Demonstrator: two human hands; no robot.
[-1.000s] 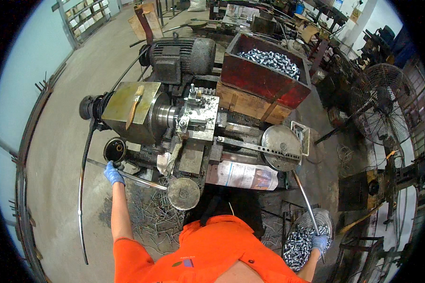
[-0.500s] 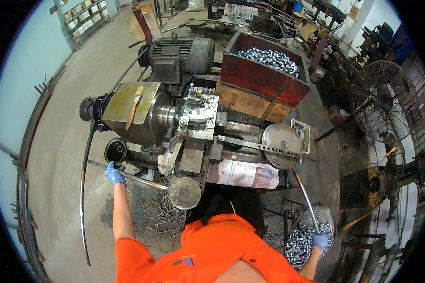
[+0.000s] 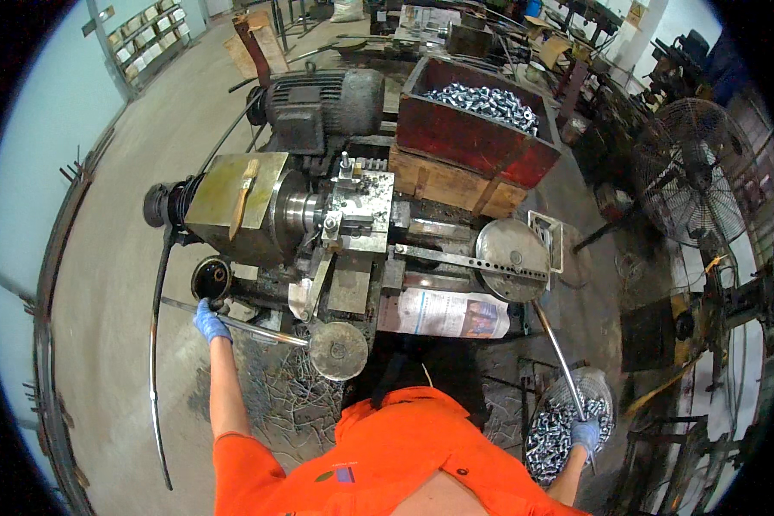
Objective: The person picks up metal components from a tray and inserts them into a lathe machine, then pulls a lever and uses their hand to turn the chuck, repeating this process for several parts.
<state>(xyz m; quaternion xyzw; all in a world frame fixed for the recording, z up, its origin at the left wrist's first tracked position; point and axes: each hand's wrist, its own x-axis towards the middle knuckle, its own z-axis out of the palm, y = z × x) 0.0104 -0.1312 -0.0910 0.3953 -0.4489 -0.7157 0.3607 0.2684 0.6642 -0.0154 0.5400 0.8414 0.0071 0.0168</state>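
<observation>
Fingers of left hand (image 3: 212, 324) clamp steel lever (image 3: 268, 333) | those of right hand (image 3: 586, 433) clamp slanted steel rod (image 3: 559, 365) | parts basket (image 3: 595, 387) sits nearby

Right lever (image 3: 559, 359) smooth glossy metal, lower crate (image 3: 443, 185) rough wood, shirt (image 3: 396, 456) matt cloth

Metalworking workshop, lathe-like machine (image 3: 359, 215), ribbed motor (image 3: 325, 105), red box (image 3: 469, 136) of small metal parts (image 3: 488, 108), large caged fan (image 3: 691, 172)
</observation>
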